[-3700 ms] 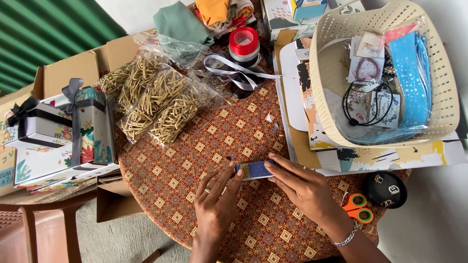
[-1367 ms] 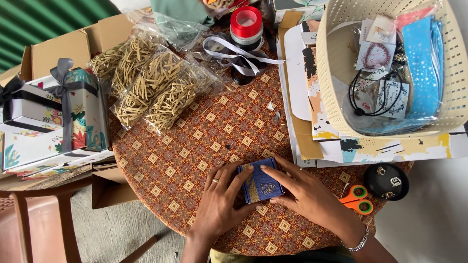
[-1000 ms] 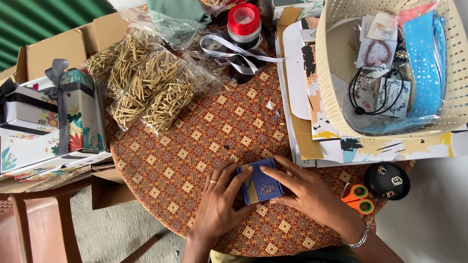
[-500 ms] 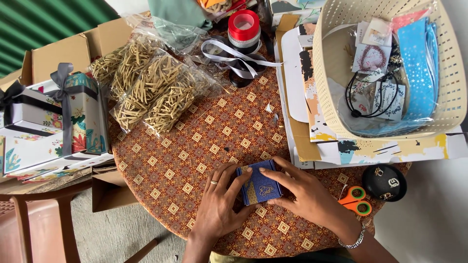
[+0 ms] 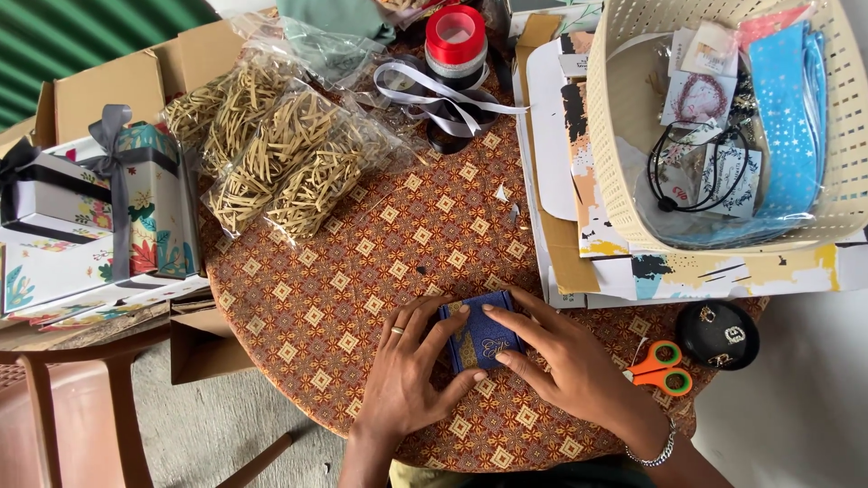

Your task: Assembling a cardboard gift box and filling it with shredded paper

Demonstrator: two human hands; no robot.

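On the round table covered with a brown, diamond-patterned cloth (image 5: 362, 271), a small dark-blue rectangular box with gold print (image 5: 482, 337) lies near the table's 6 o'clock edge, pressed between both hands. The left hand (image 5: 409, 375), a ring on one finger, lies at the box's 9 o'clock side, its fingers spread narrowly, touching the box's left edge and top corner, with the thumb against the lower edge. The right hand (image 5: 570, 361), a metal bracelet at its wrist, comes in from 4 o'clock; its fingers lie flat on the box's lid and right side, holding it down against the cloth. Just beside the right hand, at 3 o'clock, lie orange-handled scissors (image 5: 662, 368), and beyond them a round black case with gold clasps (image 5: 719, 334). At 1 o'clock from the box stands a cream perforated plastic basket (image 5: 624, 172) holding blue starred ribbon, cards and black cord, resting on printed flat cardboard sheets (image 5: 723, 271). At 12 o'clock sit a red ribbon spool (image 5: 455, 34) and loose grey satin ribbon (image 5: 434, 90). At 11 o'clock lie clear bags of tan shredded paper filler (image 5: 280, 158), and at 9 o'clock, well apart, floral gift boxes tied with grey ribbon (image 5: 117, 199).
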